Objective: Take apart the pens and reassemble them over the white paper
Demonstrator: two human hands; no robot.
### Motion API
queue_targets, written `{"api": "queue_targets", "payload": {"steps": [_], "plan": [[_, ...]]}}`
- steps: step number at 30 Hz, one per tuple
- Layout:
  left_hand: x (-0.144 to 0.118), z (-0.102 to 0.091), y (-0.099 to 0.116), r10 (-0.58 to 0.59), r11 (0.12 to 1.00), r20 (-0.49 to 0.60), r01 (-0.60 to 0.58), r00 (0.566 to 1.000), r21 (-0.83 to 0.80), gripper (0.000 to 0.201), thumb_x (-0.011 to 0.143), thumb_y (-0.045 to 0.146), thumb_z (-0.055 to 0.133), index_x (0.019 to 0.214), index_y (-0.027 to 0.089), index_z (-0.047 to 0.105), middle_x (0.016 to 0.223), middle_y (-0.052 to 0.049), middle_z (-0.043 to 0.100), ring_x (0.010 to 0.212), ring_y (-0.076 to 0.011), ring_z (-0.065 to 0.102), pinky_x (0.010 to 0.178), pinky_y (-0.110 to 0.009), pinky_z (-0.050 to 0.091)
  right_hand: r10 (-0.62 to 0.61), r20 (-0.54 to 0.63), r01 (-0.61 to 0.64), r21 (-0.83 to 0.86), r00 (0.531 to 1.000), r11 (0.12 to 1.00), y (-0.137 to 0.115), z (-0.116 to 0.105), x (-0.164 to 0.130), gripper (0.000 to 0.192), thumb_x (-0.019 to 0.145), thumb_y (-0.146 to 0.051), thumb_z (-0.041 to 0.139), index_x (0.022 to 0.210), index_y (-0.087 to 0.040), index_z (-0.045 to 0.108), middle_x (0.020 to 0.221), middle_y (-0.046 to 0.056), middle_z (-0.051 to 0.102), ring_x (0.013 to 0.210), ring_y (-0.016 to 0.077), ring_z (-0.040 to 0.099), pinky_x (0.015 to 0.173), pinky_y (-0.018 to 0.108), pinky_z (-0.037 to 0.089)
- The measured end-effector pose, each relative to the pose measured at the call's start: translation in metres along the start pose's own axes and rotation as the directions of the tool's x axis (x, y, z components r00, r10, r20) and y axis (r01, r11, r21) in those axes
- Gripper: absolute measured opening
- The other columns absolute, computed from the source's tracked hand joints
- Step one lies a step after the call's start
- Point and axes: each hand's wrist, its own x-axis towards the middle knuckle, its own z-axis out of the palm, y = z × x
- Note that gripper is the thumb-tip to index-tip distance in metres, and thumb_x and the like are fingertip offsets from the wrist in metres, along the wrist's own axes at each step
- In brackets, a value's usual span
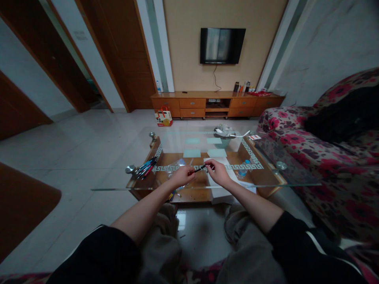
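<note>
- A pen [199, 169] is held level above the glass table [118, 185], pinched at both ends.
- The left hand [183, 176] is closed on the pen's red end, fingers curled into a loose fist around it.
- The right hand [216, 172] is closed on the dark end, with fingertips [209, 164] pinched at the tip and the other fingers folded in.
- The two hands are kept near each other, joined only by the pen between them.
- A bundle of pens [145, 167], blue, red and black, is seen lying on the glass to the left, well apart from the hands.
- White paper [217, 185] is seen below the right hand; whether it lies on the glass or under it cannot be told.
- A plastic bottle [243, 169] is seen lying to the right of the right hand, apparently under the glass.
- At the far end of the table a bowl [223, 138] heaped with scraps is seen.
- A floral sofa [325, 157] is seen along the right side.
- A television [222, 45] is mounted on the far wall above a wooden cabinet [192, 103].
</note>
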Motion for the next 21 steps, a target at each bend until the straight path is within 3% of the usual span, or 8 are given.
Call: {"api": "queue_targets", "payload": {"steps": [21], "plan": [[0.0005, -0.0035, 0.0046, 0.045, 0.999, -0.075, -0.045, 0.996, -0.001, 0.02, 0.091, 0.028, 0.051, 0.087, 0.017, 0.067, 0.08, -0.003, 0.059, 0.072, -0.0155, 0.052, 0.067, -0.027, 0.036, 0.001, 0.032, -0.001, -0.007, 0.999, 1.0, -0.0021, -0.0013, -0.0007, 0.018, 0.091, -0.021, 0.054, 0.103, -0.02, 0.067, 0.089, 0.003, 0.071, 0.076, 0.016, 0.065, 0.072, 0.028, 0.05]]}}
